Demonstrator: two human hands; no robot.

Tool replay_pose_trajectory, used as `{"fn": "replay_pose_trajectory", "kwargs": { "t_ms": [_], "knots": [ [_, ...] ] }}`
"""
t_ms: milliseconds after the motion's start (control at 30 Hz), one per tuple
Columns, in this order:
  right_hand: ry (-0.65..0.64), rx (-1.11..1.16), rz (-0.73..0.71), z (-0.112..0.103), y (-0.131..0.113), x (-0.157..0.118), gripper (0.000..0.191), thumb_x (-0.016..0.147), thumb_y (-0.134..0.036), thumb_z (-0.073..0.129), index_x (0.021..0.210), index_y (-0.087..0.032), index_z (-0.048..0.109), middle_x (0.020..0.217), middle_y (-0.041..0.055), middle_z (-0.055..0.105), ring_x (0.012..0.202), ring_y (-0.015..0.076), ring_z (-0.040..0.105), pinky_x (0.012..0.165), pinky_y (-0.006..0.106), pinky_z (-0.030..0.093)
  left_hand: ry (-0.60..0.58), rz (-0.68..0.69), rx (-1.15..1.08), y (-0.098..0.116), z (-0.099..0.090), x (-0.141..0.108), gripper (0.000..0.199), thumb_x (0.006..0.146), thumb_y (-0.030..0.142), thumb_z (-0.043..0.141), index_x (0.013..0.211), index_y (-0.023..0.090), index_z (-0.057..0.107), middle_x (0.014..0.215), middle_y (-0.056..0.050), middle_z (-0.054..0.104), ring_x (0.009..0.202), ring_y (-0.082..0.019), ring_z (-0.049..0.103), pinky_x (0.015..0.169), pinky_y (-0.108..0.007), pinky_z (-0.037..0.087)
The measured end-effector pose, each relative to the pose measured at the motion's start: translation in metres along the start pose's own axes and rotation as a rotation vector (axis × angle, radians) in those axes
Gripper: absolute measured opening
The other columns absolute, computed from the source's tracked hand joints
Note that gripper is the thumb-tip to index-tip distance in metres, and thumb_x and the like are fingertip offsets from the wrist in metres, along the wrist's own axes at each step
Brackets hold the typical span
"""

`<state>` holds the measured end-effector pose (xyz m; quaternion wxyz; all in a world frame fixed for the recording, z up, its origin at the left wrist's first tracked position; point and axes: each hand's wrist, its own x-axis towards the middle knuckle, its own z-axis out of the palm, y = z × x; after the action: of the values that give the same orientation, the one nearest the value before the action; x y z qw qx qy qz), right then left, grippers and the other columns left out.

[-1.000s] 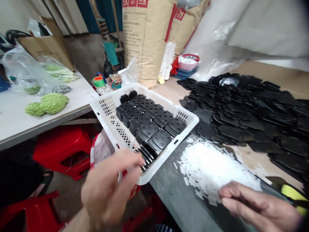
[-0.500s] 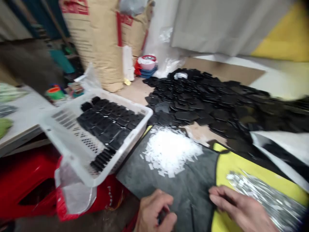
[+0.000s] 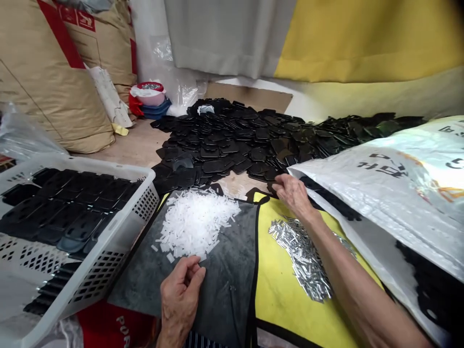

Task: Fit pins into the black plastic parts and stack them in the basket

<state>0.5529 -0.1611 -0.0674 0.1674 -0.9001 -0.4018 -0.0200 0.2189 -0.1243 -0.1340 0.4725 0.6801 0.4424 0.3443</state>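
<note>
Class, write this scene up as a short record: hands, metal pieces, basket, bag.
Left hand: at the near edge of the white strips; grip unclear
Right hand: at the near edge of the black plates; grip unclear
Metal pieces: piled on the yellow mat
Basket: white, holding rows of black pieces
Bag: white, at the right

The right forearm hides part of the heap of metal pins. Whether the right hand grips a black plate cannot be told; what the left hand may pinch is too small to make out. The left edge cuts off the basket and a brown sack; the right edge, the white bag.
</note>
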Motion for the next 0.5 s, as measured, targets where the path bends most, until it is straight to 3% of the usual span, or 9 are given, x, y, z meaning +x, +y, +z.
{"fn": "replay_pose_trajectory", "kwargs": {
  "t_ms": [167,333,500],
  "knots": [
    [0.027,-0.058,-0.028,0.023,-0.004,0.044,0.048,0.087,-0.037,0.051,0.121,-0.004,0.05,0.117,0.02,0.054,0.111,0.0308,0.046,0.092,0.036,0.036,0.059,0.106,0.024,0.006,0.004,0.0,0.014,0.074,0.029,0.064,0.084,0.018,0.066,0.066,0.001,0.06,0.057,-0.013,0.056,0.054,-0.022,0.045],
    [0.013,-0.118,0.078,0.037,-0.022,0.078,0.064,0.086,-0.051,0.048,0.114,0.006,0.051,0.113,0.0321,0.05,0.112,0.0425,0.039,0.089,0.051,0.03,-0.018,0.149,0.113,0.011,0.0,0.001,0.008,0.077,0.022,0.059,0.082,0.018,0.064,0.065,0.001,0.058,0.058,-0.013,0.056,0.055,-0.022,0.046],
    [-0.095,-0.114,0.19,0.035,-0.032,0.096,0.076,0.078,-0.057,0.055,0.113,0.01,0.052,0.111,0.0353,0.048,0.112,0.0439,0.038,0.082,0.047,0.031,-0.025,0.147,0.123,0.016,-0.002,0.001,0.008,0.078,0.016,0.054,0.08,0.016,0.062,0.065,0.001,0.054,0.056,-0.011,0.053,0.054,-0.021,0.043]
  ]
}}
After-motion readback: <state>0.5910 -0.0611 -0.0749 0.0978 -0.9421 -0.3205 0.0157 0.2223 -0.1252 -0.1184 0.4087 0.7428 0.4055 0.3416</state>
